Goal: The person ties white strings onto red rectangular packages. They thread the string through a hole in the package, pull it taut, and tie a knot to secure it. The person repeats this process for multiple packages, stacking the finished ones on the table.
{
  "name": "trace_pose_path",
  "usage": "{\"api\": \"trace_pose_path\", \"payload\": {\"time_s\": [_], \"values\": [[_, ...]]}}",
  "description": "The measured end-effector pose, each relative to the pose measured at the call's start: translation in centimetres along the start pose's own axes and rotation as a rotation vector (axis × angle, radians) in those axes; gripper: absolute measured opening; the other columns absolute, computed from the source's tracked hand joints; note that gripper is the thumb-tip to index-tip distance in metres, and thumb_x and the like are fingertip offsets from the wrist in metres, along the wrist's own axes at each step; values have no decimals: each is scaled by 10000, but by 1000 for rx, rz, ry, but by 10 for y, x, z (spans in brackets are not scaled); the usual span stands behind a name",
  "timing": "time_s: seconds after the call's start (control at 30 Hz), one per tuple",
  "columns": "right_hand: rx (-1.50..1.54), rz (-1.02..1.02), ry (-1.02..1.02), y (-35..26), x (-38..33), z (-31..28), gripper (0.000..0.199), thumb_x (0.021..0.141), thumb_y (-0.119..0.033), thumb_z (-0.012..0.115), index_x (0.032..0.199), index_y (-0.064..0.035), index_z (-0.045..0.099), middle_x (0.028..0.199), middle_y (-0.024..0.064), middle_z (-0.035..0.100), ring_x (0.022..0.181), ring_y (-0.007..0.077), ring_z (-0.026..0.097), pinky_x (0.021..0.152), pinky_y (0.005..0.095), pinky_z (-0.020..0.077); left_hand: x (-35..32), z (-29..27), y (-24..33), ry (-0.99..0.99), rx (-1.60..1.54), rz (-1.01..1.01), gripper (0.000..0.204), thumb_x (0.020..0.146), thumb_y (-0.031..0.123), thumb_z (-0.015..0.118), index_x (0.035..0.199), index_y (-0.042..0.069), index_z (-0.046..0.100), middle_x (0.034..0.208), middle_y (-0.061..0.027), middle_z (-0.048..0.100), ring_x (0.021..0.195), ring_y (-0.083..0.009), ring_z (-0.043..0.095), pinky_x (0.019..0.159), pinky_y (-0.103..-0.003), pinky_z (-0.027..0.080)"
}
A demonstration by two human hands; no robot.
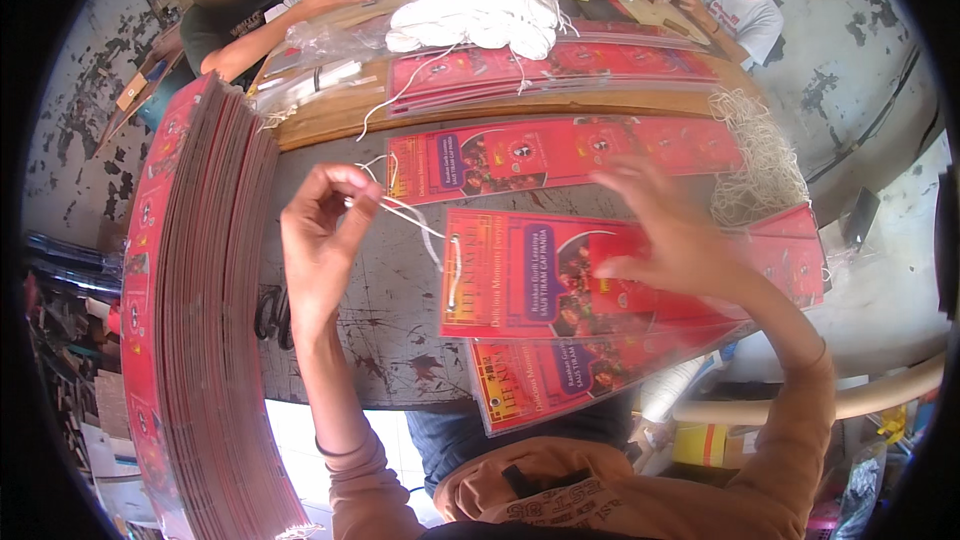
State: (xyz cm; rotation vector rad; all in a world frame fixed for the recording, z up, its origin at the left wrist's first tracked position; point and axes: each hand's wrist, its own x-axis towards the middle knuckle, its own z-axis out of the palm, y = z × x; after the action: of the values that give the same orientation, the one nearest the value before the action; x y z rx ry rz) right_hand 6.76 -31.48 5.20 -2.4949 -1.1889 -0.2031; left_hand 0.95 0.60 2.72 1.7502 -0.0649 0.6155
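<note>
The left hand (322, 235) pinches string (457, 268). The empty right hand (672, 238) is open over a red card (540, 285). A big stack (208, 270) stands left.

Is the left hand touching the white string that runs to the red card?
Touching. The head view shows the left hand pinching the white string between thumb and fingers, with strands running across to the red card.
</note>
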Motion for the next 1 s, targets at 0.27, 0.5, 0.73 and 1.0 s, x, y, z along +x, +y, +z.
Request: {"api": "trace_pose_path", "payload": {"time_s": [0.27,0.5,0.73,1.0], "values": [[37,297,-59,34,-37,0,482,813,-413,693,1015,-11,520,1098,199,559,1000,354,567,835,445,431,4,-10,-11,255,-40,19,55,913,116,600,921,62,599,806,44,511,747,-47,450,711,-192,370],[-102,48,118,61,23,-30,330,915,-371,578,931,-49,505,762,142,603,702,368,598,673,428,469,14,-18,-22,348,-15,-2,100,920,169,613,925,69,603,807,47,516,733,-42,440,698,-193,378],[-543,-148,483,107,101,-28,287,865,-292,613,964,-35,533,965,159,607,840,370,602,736,467,477,22,-14,-55,277,344,104,366,909,209,633,1167,-24,517,1061,-172,609,987,-252,612,851,-346,483],[-528,306,-328,150,13,-54,149,780,-91,608,918,-35,598,765,141,626,785,345,613,714,439,490,-6,31,-54,-268,1003,234,582,787,291,730,1290,115,496,1374,-190,405,1259,-366,418,998,-468,389]]}}
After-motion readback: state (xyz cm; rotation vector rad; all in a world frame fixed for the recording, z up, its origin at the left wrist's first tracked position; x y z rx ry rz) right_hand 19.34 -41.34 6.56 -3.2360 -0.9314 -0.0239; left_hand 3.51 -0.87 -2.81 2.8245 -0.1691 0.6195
